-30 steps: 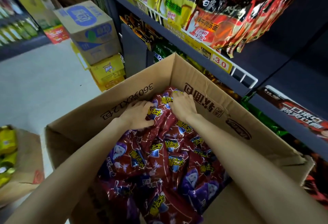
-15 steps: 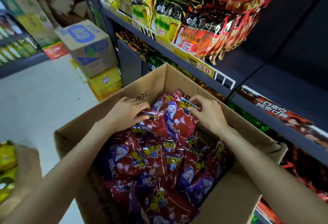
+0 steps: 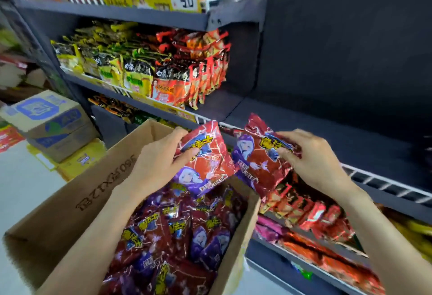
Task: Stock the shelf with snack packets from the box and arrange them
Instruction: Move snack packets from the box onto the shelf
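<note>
An open cardboard box (image 3: 77, 192) holds several red-and-purple snack packets (image 3: 177, 231). Above its far edge, my left hand (image 3: 159, 161) grips one such red packet (image 3: 205, 154). My right hand (image 3: 313, 157) grips a second red packet (image 3: 257, 161) just to the right of the first. Both packets hang in front of the dark shelf (image 3: 327, 131), whose right stretch is bare behind a white wire rail (image 3: 383, 182).
The same shelf level carries yellow and orange noodle packets (image 3: 163, 75) at the left. Lower shelves (image 3: 311, 224) to the right of the box are full of red packets. Stacked cartons (image 3: 49, 121) stand on the floor at the left. A price tag reads 5.0 (image 3: 185, 0) on the top shelf.
Both hands have risen out of the box, each with a red packet, up to the level of the shelf edge. The view has tilted upward toward the shelves.
</note>
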### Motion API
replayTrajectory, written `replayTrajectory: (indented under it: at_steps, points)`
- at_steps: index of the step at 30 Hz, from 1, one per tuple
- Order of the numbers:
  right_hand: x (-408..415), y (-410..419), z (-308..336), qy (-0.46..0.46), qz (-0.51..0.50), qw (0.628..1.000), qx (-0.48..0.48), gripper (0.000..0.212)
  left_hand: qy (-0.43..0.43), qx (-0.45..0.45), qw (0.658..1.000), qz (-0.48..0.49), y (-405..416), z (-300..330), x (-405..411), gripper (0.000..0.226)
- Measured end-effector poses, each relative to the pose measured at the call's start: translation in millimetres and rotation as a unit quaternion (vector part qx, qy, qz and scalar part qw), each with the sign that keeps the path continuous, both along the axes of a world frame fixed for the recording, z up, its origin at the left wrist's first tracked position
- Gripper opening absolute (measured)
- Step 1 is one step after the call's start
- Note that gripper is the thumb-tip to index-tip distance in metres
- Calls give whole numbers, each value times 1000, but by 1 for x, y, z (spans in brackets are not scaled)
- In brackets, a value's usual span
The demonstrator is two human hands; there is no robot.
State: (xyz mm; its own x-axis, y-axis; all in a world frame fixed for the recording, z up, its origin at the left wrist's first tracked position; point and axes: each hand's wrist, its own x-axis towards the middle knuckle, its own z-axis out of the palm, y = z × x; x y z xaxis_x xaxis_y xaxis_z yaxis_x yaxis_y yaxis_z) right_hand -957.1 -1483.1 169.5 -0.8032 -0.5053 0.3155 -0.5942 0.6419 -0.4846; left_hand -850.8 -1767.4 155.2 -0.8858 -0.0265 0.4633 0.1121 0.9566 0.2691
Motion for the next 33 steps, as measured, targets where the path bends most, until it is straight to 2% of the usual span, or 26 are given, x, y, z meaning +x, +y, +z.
replayTrajectory:
  at_steps: [6,12,15,20,24,29,33]
  points:
    - [3,119,46,-58,-89,985,-139,21,77,13,993,-92,104,54,-40,43]
    - [-3,227,67,-22,-162,957,-238,18,49,-36,986,-152,203,79,-72,41]
    - [-7,275,80,1,-179,950,-258,17,39,-70,981,-177,244,90,-82,46]
    - [-26,338,96,73,-225,950,-206,21,85,-88,970,-210,304,95,-108,50]
    - [-48,364,96,133,-258,946,-147,20,149,-98,967,-181,331,97,-143,42]
    - [-83,375,91,198,-273,941,-26,23,156,-80,976,-126,346,87,-204,29]
    - [-117,368,73,199,-234,948,87,29,221,-71,960,-155,360,82,-257,25]
